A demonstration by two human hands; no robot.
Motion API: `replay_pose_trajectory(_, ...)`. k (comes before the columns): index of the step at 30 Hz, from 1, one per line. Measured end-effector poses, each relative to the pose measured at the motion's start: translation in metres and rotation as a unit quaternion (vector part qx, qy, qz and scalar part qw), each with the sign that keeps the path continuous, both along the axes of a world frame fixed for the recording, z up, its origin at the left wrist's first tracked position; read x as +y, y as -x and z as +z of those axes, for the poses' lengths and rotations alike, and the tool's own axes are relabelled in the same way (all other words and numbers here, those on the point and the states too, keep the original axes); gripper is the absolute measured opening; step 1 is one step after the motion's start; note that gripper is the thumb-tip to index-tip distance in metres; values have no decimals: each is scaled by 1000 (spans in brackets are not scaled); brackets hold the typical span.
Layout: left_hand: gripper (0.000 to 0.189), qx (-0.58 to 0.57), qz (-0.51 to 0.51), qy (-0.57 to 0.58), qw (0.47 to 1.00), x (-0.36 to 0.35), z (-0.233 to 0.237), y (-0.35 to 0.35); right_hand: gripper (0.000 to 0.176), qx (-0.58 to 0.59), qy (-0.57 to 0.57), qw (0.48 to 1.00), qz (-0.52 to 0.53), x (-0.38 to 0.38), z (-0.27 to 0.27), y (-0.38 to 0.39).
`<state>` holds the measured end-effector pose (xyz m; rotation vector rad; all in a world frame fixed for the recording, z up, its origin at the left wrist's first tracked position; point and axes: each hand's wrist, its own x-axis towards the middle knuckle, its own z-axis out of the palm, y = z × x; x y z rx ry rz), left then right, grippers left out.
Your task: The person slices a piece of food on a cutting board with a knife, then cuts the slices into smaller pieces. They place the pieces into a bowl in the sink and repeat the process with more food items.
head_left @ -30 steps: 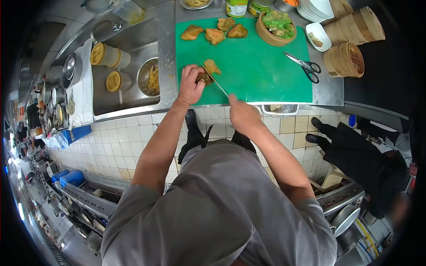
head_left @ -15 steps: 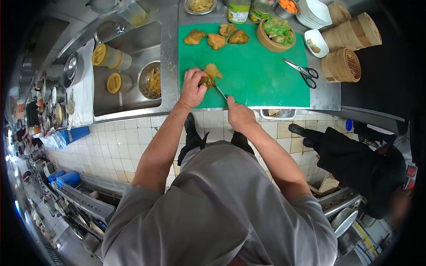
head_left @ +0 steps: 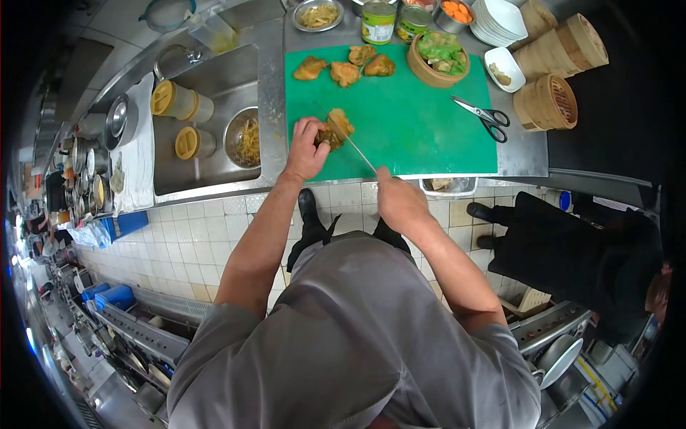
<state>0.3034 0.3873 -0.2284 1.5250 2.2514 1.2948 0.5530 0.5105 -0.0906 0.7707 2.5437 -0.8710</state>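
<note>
My left hand (head_left: 306,149) presses down on a brown piece of fried food (head_left: 334,131) at the near left of the green cutting board (head_left: 421,129). In my right hand (head_left: 400,202) is a knife (head_left: 351,143); its blade slants up and left across that piece. Three more fried pieces (head_left: 345,68) lie in a row at the board's far edge. A bamboo steamer basket with green leaves (head_left: 439,56) stands at the far right of the board.
Scissors (head_left: 485,116) lie on the board's right side. A sink (head_left: 207,114) to the left holds yellow-lidded containers and a bowl of shredded food. Cans, bowls, stacked white dishes (head_left: 506,18) and bamboo steamers (head_left: 554,71) line the back right. Another person in black (head_left: 572,250) stands to my right.
The knife has drawn back toward me, with my right hand now lower and further off the board's near edge. My left hand stays on the fried piece.
</note>
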Motion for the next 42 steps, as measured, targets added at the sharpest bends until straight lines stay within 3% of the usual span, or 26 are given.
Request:
replay_pose_trajectory(7, 36, -14, 10, 3, 1000, 1, 0, 0, 27, -69, -10, 997, 25, -10, 24, -31)
replay_pose_trajectory(12, 37, -11, 12, -10, 1000, 1, -3, 0, 28, -65, -9, 997, 34, -10, 8, -33)
replay_pose_trajectory(14, 37, -15, 12, -13, 1000, 1, -5, 0, 22, 2, -5, 1000, 22, -9, -14, -27)
replay_pose_trajectory(17, 36, -18, 14, -25, 999, 0, -11, -2, 29, 8, 0, 1000, 18, -7, -40, 19)
replay_pose_trajectory(21, 36, -22, 16, -10, 1000, 0, -6, -2, 28, 7, -15, 1000, 17, -7, -32, 23)
replay_pose_trajectory(23, 36, -23, 19, -13, 999, 1, -8, -1, 26, -50, 14, 998, 18, -12, -12, -8)
replay_pose_trajectory(26, 36, -29, 31, -11, 999, -1, -8, -4, 25, -95, 14, 995, 16, -14, -24, -32)
replay_pose_trajectory(28, 36, -32, 29, -8, 999, 0, -8, -3, 24, -66, 12, 998, 20, -13, -33, -17)
replay_pose_trajectory(32, 41, -8, 15, -7, 1000, 0, -2, -6, 25, -30, -10, 999, 22, -9, -70, 28)
replay_pose_trajectory(42, 55, 5, 5, 43, 999, 0, 8, -7, 25, -29, 7, 999, 16, -8, -44, 18)
